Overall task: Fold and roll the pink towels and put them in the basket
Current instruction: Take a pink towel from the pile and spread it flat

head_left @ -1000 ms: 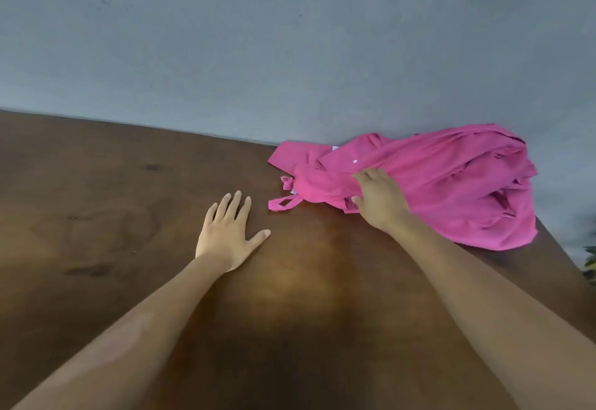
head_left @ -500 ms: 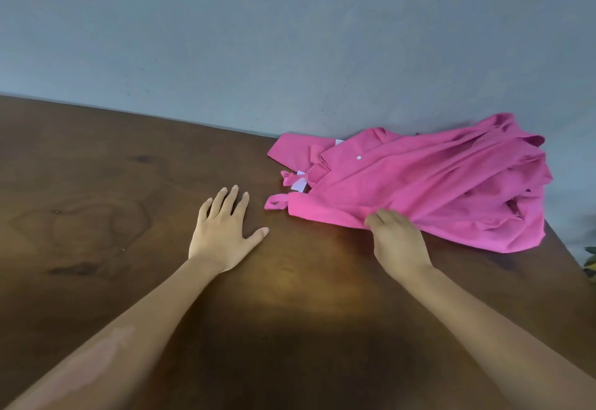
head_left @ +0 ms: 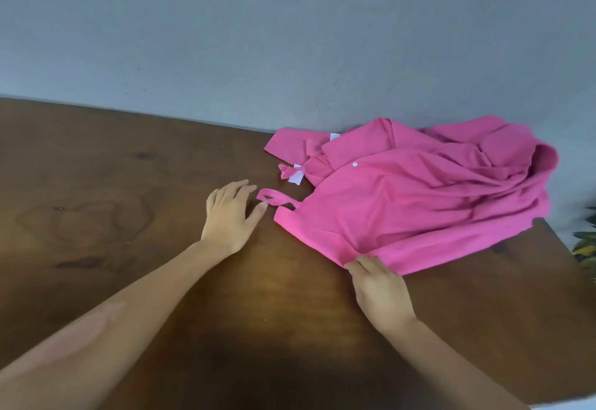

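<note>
A crumpled pink cloth [head_left: 419,196] with a small white button, white labels and thin ties lies on the brown wooden table [head_left: 129,184], at the far right against the wall. My right hand [head_left: 377,287] pinches its near edge, pulled out toward me. My left hand [head_left: 230,216] rests flat on the wood with fingers spread, its thumb next to a looped pink tie [head_left: 274,200]. No basket is in view.
A grey-blue wall [head_left: 290,38] runs along the table's far edge. Green leaves [head_left: 585,242] show past the table's right edge. A white corner [head_left: 564,405] sits at the bottom right.
My right hand has drawn the cloth's edge toward me and to the right, spreading the cloth out. My left hand has stayed flat in about the same place.
</note>
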Demonstrator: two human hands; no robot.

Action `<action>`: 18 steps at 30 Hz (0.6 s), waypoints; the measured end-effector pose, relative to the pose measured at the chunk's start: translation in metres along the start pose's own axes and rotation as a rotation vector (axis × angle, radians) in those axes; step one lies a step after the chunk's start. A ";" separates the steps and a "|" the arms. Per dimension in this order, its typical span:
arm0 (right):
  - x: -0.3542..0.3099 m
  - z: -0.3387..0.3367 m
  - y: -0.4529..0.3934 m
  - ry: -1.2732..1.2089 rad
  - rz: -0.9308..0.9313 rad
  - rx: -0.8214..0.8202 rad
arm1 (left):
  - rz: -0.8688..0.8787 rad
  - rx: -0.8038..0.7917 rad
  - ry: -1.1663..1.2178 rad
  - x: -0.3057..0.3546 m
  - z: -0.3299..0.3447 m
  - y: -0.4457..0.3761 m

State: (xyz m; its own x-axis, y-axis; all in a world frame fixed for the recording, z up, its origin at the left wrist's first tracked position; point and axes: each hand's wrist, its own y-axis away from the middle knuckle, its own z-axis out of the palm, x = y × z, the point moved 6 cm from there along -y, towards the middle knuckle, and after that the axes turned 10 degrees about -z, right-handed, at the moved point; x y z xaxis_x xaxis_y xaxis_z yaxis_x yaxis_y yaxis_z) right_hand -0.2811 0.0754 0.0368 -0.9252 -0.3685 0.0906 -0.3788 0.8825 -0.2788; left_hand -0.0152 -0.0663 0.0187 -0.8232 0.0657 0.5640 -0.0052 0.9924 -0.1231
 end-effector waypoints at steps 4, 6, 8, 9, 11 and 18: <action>-0.016 0.000 0.002 -0.010 -0.007 -0.001 | 0.125 0.031 0.067 0.045 -0.003 -0.018; -0.022 -0.003 0.003 -0.013 -0.017 -0.009 | 0.145 -0.065 0.036 0.059 0.007 -0.030; -0.024 -0.011 0.002 -0.030 -0.020 0.008 | 0.120 -0.214 -0.054 0.067 0.021 -0.037; -0.022 -0.015 0.001 -0.045 -0.017 0.028 | 0.103 -0.284 -0.104 0.071 0.028 -0.038; -0.014 -0.028 -0.003 -0.063 -0.008 0.072 | 0.086 -0.350 -0.178 0.075 0.035 -0.035; 0.055 -0.046 -0.005 0.093 0.149 0.068 | 0.218 -0.421 -0.222 0.079 0.039 -0.003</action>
State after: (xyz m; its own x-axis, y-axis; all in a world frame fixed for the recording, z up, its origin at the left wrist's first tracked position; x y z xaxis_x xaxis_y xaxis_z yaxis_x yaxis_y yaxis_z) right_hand -0.3310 0.0642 0.0877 -0.9702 -0.2043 0.1304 -0.2383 0.9022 -0.3596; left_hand -0.1023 -0.0679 0.0321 -0.8804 0.2970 0.3696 0.3707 0.9172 0.1462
